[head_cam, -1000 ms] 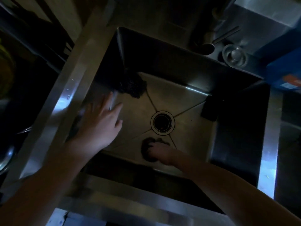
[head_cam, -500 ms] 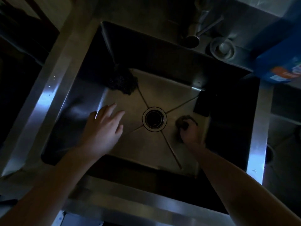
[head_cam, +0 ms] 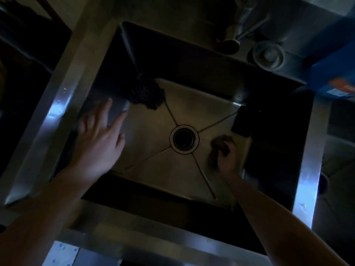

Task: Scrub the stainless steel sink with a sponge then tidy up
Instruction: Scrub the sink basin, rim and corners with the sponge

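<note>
**Sponge stroke has swung round to the right of the drain**

Right hand (head_cam: 226, 160) grips the sponge (head_cam: 219, 145), fingers curled round it, pressing it on the sink (head_cam: 163, 175) floor just right of the drain (head_cam: 184, 139). A second ago it worked the near side. Left hand (head_cam: 99, 137) holds nothing, fingers (head_cam: 105, 114) spread wide against the left wall, as before. Judgement: floor scrub is under way. The corner by the dark scouring pad (head_cam: 146, 96) is likely still to do, and tidying has not begun.

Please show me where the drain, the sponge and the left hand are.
drain (head_cam: 184, 139), head view, its dark opening.
sponge (head_cam: 215, 146), head view, its bare left part.
left hand (head_cam: 99, 143), head view, back of the hand.
</note>
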Demonstrator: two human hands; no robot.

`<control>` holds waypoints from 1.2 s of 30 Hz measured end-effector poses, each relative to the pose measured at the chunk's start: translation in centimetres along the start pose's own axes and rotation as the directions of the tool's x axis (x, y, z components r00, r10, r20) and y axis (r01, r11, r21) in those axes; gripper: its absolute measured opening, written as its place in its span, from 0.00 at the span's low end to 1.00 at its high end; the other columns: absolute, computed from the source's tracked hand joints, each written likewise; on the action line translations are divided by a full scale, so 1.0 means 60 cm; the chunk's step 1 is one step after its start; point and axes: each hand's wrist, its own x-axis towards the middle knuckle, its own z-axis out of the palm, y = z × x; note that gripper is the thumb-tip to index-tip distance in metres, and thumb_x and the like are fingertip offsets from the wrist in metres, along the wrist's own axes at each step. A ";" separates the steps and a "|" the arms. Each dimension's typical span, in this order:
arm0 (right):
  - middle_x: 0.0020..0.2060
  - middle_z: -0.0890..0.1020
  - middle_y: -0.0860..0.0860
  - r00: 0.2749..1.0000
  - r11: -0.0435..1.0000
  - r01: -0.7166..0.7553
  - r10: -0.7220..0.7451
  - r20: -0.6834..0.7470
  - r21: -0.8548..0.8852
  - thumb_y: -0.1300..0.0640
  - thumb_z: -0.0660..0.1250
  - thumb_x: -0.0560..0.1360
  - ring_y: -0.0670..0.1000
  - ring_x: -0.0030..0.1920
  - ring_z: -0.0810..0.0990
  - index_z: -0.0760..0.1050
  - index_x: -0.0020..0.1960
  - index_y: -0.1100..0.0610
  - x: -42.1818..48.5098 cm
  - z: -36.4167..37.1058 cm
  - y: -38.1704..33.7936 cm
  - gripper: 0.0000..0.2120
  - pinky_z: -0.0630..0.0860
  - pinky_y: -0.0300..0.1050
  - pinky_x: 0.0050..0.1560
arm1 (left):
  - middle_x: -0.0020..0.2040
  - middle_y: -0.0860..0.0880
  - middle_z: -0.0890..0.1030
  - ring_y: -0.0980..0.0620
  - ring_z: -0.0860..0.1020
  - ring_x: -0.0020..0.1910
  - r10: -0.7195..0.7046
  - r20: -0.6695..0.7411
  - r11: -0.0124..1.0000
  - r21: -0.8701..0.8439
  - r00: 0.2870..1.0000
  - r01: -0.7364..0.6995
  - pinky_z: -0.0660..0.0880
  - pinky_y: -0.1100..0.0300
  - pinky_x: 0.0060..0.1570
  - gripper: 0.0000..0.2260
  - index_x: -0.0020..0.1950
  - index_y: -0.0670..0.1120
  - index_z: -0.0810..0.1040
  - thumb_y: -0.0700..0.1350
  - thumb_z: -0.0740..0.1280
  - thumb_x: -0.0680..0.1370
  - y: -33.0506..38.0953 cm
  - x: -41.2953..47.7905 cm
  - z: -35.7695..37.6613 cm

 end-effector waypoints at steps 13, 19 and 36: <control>0.64 0.74 0.58 0.943 0.990 0.131 -0.105 0.315 -0.060 0.66 0.62 0.75 0.57 0.66 0.70 0.72 0.65 0.62 -0.008 0.053 -0.088 0.18 0.63 0.36 0.62 | 0.76 0.41 0.56 0.35 0.62 0.70 0.026 0.048 0.999 0.041 0.999 -0.028 0.65 0.35 0.62 0.28 0.69 0.46 0.69 0.40 0.70 0.70 -0.073 0.025 -0.003; 0.62 0.76 0.61 0.994 1.000 0.026 -0.025 0.104 -0.006 0.68 0.62 0.74 0.59 0.64 0.74 0.73 0.63 0.64 0.066 0.058 -0.130 0.17 0.65 0.39 0.62 | 0.73 0.35 0.62 0.33 0.68 0.67 0.028 -0.004 1.000 0.007 1.000 -0.028 0.68 0.39 0.61 0.26 0.70 0.40 0.69 0.39 0.68 0.72 -0.070 0.039 -0.023; 0.64 0.75 0.58 0.693 0.765 0.623 -0.441 0.571 -0.165 0.72 0.60 0.71 0.57 0.66 0.71 0.76 0.60 0.63 0.064 0.149 -0.186 0.20 0.64 0.45 0.68 | 0.73 0.39 0.64 0.40 0.68 0.68 -0.006 -0.132 0.994 -0.110 0.991 -0.009 0.72 0.42 0.60 0.21 0.66 0.47 0.69 0.51 0.57 0.74 -0.082 0.044 0.019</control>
